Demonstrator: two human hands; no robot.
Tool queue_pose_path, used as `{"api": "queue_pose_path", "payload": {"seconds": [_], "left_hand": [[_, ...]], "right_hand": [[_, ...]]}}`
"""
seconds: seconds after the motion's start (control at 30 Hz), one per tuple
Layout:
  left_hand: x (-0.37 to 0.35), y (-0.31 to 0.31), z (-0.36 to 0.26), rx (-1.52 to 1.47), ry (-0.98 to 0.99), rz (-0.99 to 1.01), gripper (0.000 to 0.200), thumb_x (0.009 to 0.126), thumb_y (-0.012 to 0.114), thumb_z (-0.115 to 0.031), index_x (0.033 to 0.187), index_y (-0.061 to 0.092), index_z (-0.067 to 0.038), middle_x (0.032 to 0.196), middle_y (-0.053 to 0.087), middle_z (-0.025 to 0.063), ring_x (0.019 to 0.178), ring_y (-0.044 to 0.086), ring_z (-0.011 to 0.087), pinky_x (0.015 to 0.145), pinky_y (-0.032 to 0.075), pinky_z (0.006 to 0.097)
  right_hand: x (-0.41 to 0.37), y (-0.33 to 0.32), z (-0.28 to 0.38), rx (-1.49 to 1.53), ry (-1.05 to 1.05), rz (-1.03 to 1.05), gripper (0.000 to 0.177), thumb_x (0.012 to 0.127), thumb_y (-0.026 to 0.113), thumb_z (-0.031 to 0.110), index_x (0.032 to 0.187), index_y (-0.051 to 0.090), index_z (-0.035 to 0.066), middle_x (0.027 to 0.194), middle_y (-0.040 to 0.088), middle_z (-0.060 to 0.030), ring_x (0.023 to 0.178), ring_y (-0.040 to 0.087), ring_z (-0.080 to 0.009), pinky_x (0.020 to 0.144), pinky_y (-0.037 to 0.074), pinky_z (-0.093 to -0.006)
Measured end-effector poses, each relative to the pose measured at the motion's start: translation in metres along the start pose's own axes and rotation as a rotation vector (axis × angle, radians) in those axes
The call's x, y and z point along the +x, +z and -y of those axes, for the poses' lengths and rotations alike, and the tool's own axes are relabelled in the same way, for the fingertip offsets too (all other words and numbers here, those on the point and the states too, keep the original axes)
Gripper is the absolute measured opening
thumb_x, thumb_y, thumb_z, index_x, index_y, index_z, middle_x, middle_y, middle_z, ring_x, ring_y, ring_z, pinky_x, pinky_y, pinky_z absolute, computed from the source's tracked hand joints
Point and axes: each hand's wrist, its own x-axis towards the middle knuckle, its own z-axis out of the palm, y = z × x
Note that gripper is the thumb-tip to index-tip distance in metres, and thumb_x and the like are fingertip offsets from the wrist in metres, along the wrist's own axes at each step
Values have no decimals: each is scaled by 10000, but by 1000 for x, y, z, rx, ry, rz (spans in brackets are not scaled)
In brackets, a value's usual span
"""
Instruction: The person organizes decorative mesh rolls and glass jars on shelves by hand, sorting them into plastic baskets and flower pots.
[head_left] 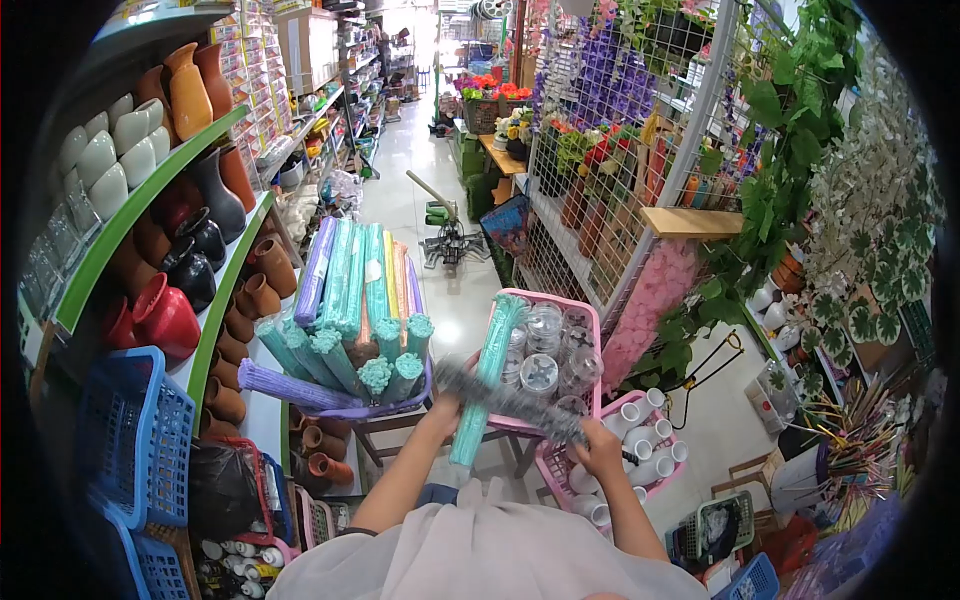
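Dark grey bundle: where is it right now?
In the head view, the dark grey bundle is low centre, between left hand and right hand, crossing in front of a teal bundle.

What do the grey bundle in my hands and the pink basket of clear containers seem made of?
The grey bundle looks like fuzzy fibre, matte and mottled, though blur leaves that open. The pink basket is probably moulded plastic with a smooth finish, judging by its even colour and rounded rim.

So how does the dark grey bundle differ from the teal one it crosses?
Support: dark grey bundle is held by left hand and right hand; teal bundle lies along the pink basket's left side.
Direction: grey runs mostly sideways, teal mostly front-to-back.
Sharpness: grey blurred, teal crisp.
Shared: both long, slim.
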Motion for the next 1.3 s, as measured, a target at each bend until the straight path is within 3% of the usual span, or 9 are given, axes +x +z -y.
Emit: {"api": "queue_pose_path", "payload": {"seconds": [0.13, 0.33, 0.4, 0.57, 0.7, 0.77, 0.87, 1.13, 1.3], "left_hand": [[-1, 7, 2, 150, -55, -74, 552, 1000, 420, -343, 1481, 201, -185, 1139, 548, 102, 870, 624, 204, 752, 565, 358], [-3, 4, -7, 32, -238, -119, 458, 939, 518, -456, 1023, 633, -21, 812, 652, 75, 672, 641, 154, 593, 558, 278], [9, -20, 15, 117, -135, -294, 452, 940, 522, -443, 1047, 626, -17, 848, 658, 82, 671, 641, 160, 588, 552, 282], [1, -13, 7, 71, -104, -122, 503, 964, 486, -406, 1210, 541, 30, 1019, 645, 115, 858, 631, 169, 763, 539, 297], [-2, -3, -3, 50, -132, -214, 443, 970, 480, -383, 1292, 472, -80, 997, 625, 70, 848, 633, 166, 685, 564, 305], [-7, 6, -5, 35, -56, -268, 474, 963, 492, -394, 1324, 447, -91, 1101, 599, 124, 946, 628, 228, 857, 542, 378], [-7, 1, -5, 61, -48, -258, 483, 958, 503, -390, 1359, 391, -144, 1135, 573, 133, 980, 620, 262, 885, 535, 422], [-17, 4, -16, 31, -34, -221, 459, 999, 408, -307, 1414, 282, -159, 1178, 566, 123, 924, 636, 241, 769, 550, 346], [-23, 5, -16, 213, 12, -236, 553, 974, 474, -291, 1455, 260, -120, 1241, 535, 130, 1078, 570, 200, 892, 501, 349]], "right_hand": [[18, -8, 10, 44, 383, -166, 321, 718, 691, 213, 964, 594, 32, 908, 622, -163, 829, 605, -378, 719, 487, -436], [7, -8, 15, 10, -176, 104, 395, 664, 705, 160, 1038, 617, 65, 909, 628, -147, 823, 617, -356, 721, 503, -415], [6, 10, -7, -26, -71, 24, 422, 691, 711, 220, 1060, 595, 52, 942, 639, -153, 838, 616, -352, 707, 501, -436], [43, 29, -28, 31, 588, -94, 372, 830, 608, 275, 1113, 556, 40, 995, 637, -214, 892, 606, -417, 758, 482, -454], [59, 59, -16, 44, 404, -161, 454, 817, 593, 181, 1245, 472, 90, 1057, 592, -242, 949, 582, -424, 806, 468, -474], [61, 73, -15, 68, 379, -49, 469, 808, 592, 158, 1258, 469, 104, 1079, 567, -232, 959, 577, -421, 808, 468, -473], [69, 88, 4, 99, 312, 96, 495, 785, 591, 94, 1267, 484, 140, 1100, 512, -196, 938, 580, -409, 803, 479, -466], [61, 118, 4, -271, 77, 203, 474, 758, 649, 131, 1218, 561, 205, 1112, 529, -135, 1027, 541, -317, 788, 455, -435], [64, 104, 16, -230, 65, 101, 424, 764, 664, 169, 1180, 586, 171, 1112, 541, -126, 1068, 516, -321, 809, 434, -443]]}}
